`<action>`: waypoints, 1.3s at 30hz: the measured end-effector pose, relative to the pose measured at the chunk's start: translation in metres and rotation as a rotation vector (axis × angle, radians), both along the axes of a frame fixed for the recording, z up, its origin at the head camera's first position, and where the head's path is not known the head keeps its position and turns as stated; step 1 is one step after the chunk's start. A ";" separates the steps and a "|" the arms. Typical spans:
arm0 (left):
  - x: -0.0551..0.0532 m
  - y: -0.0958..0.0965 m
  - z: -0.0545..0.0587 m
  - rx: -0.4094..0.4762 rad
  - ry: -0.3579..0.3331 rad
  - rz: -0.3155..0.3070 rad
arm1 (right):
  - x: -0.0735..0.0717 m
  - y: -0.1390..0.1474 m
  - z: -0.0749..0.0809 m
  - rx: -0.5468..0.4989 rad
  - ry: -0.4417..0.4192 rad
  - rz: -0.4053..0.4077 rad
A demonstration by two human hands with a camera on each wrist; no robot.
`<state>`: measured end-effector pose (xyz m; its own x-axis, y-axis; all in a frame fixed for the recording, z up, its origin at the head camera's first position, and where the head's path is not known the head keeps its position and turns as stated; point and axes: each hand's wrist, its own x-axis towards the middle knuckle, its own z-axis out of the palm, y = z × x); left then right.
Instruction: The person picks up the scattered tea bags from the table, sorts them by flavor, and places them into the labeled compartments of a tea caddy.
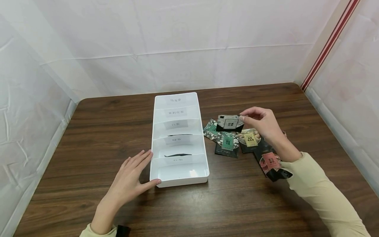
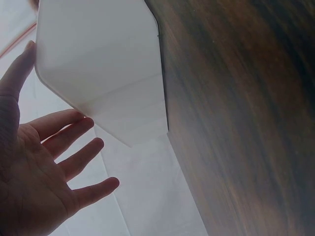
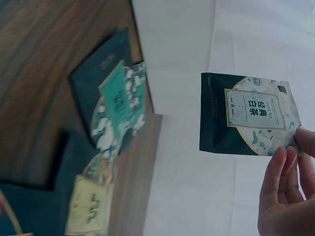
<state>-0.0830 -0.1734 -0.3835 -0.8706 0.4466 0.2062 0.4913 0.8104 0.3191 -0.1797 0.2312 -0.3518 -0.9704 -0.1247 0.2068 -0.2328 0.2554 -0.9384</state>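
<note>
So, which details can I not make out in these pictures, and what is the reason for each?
Labels in the tray: head view, writing too small.
Dark strips inside: head view, dividers hide the rest.
Tray's interior: left wrist view, its outer wall hides it.
Back of held packet: right wrist view, faces away.
Small print on yellow packet: right wrist view, blurred.

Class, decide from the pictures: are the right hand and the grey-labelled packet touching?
Touching. The right wrist view shows the right hand holding the grey-labelled packet by one corner, pinched between thumb and fingers.
</note>
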 end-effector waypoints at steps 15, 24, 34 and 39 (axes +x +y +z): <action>0.000 0.002 0.000 0.001 0.001 -0.001 | -0.008 -0.038 0.021 -0.077 0.076 0.021; -0.001 0.003 0.001 0.000 0.003 -0.004 | -0.012 -0.069 0.024 -0.129 0.093 0.076; -0.001 0.004 0.001 -0.003 -0.001 -0.005 | -0.002 -0.107 0.039 -0.096 0.174 0.134; -0.001 0.004 0.001 -0.006 -0.002 -0.005 | -0.002 -0.118 0.036 -0.059 0.158 0.137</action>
